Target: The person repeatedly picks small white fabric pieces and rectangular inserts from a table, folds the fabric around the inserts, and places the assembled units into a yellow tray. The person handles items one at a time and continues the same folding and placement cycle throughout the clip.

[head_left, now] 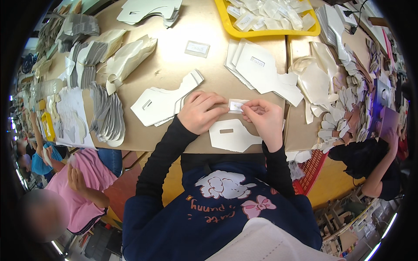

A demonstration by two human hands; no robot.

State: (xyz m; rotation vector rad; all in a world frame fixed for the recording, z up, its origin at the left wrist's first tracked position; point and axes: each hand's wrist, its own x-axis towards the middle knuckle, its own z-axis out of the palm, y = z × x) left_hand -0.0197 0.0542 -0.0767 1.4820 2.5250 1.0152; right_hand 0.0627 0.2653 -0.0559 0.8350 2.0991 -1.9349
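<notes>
A small white rectangular label (235, 105) is pinched between both hands just above a flat white cut piece (233, 135) with a slot. The left hand (201, 112) curls its fingers onto the label's left end; the right hand (264, 115) grips its right end. Left of the cut piece lies a white stack (163, 103); far above it, a yellow tray (226, 24).

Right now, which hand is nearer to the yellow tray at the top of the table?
Right. The right hand sits almost straight below the yellow tray, pinching a small white label; the left hand lies further left, holding the label's other end.
</notes>
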